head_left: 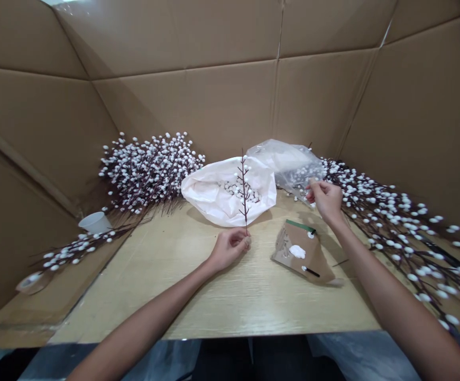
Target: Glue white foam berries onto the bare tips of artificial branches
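Two bare forearms reach forward over the bench (222, 307). Left hand (230, 247) pinches the foot of one upright twig (244, 190) in front of the white bag (214, 196). Right hand (325, 198), wrist raised, fingertips pressed together beside the clear bag (289, 161). Two bags, one cup (95, 222), one card (313, 254).
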Demonstrator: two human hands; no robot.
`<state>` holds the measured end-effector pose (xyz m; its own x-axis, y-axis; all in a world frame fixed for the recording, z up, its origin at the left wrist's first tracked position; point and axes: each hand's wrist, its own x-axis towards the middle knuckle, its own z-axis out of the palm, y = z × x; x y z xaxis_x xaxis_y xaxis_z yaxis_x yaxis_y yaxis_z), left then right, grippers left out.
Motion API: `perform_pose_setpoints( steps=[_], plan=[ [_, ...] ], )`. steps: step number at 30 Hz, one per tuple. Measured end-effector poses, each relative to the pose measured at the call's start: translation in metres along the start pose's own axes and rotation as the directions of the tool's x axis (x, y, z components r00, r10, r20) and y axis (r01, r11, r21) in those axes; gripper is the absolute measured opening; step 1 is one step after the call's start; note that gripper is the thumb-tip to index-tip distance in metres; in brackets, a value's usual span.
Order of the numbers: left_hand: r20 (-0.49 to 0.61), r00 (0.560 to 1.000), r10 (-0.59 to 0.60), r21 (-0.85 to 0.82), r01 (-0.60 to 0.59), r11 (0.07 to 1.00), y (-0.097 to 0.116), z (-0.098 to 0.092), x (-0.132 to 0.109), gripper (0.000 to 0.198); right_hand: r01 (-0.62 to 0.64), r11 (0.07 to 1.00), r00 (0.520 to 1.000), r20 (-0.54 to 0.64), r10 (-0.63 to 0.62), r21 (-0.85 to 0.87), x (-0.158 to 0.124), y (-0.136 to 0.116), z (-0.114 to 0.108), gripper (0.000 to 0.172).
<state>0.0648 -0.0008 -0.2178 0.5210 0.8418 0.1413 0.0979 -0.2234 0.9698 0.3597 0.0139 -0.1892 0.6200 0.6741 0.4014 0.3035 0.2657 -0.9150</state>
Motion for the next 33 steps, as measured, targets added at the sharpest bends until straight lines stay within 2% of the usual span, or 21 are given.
perform_pose_setpoints(
  steps=[9,25,33],
  plan=[
    [0.011,1.0,-0.017,-0.01,0.017,1.0,-0.001,0.0,0.0,0.019,0.01,0.999,0.999,0.039,-0.008,-0.041,-0.005,-0.004,0.003,0.034],
    [0.005,1.0,-0.021,-0.023,0.021,1.0,-0.003,0.0,0.001,0.018,0.054,0.99,0.996,0.083,-0.043,-0.132,-0.004,0.003,0.005,0.034],
    [0.006,1.0,-0.016,-0.015,0.017,1.0,-0.001,0.001,0.0,0.019,0.063,0.991,0.993,0.103,-0.05,-0.121,-0.004,0.007,0.004,0.038]
  ],
)
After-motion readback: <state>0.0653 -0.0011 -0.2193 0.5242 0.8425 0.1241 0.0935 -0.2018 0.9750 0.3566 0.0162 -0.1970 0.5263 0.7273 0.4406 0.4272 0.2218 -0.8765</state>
